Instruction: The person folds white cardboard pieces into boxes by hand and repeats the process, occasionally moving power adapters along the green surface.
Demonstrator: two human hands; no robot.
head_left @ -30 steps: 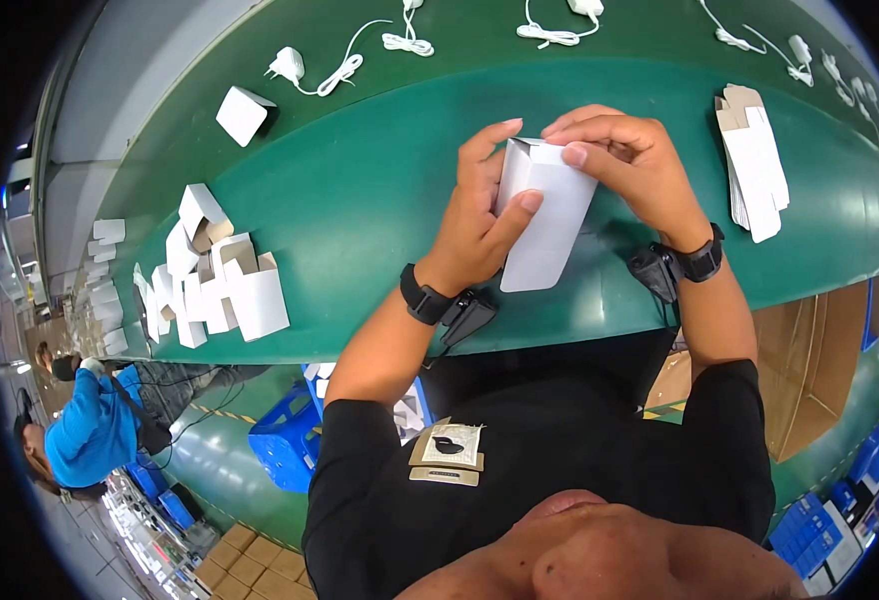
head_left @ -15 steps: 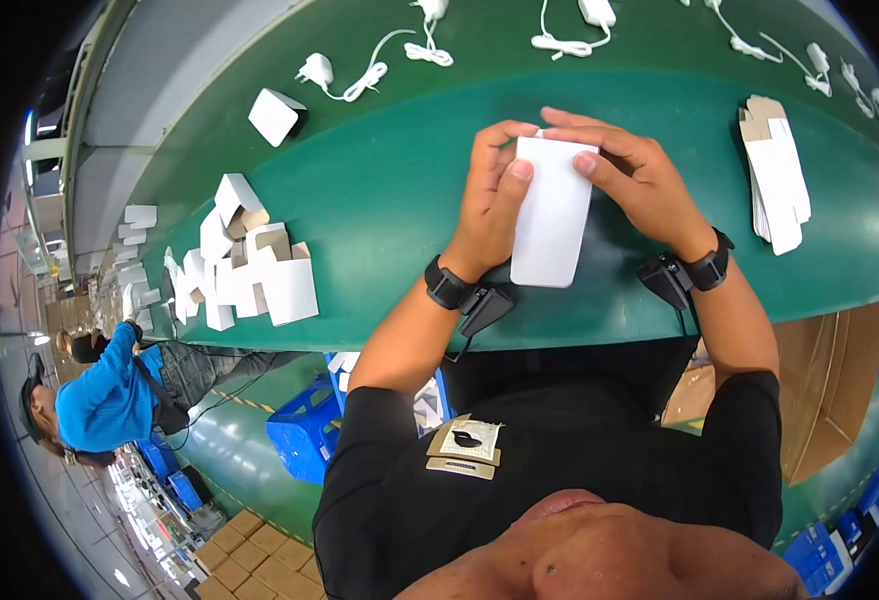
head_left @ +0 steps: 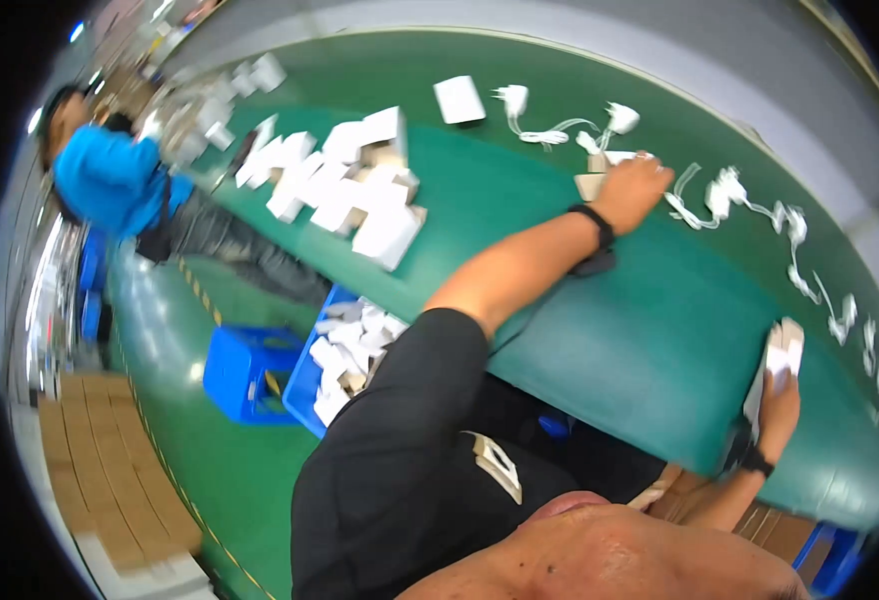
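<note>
On the belt (head_left: 580, 330), a heap of folded cartons (head_left: 345, 185) lies left of the left hand (head_left: 635, 190); corded chargers (head_left: 750, 205) trail rightward behind it, toward the right hand (head_left: 780, 405) on flat cartons (head_left: 778, 365) at the near edge

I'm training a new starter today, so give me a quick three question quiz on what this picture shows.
1. True or false: the left hand reaches toward the white corded parts.
2. What does the right hand rest on?
3. The heap of white boxes lies on the person's: A) left B) right

Key: 1 true. 2 flat white box blanks. 3 A.
</note>
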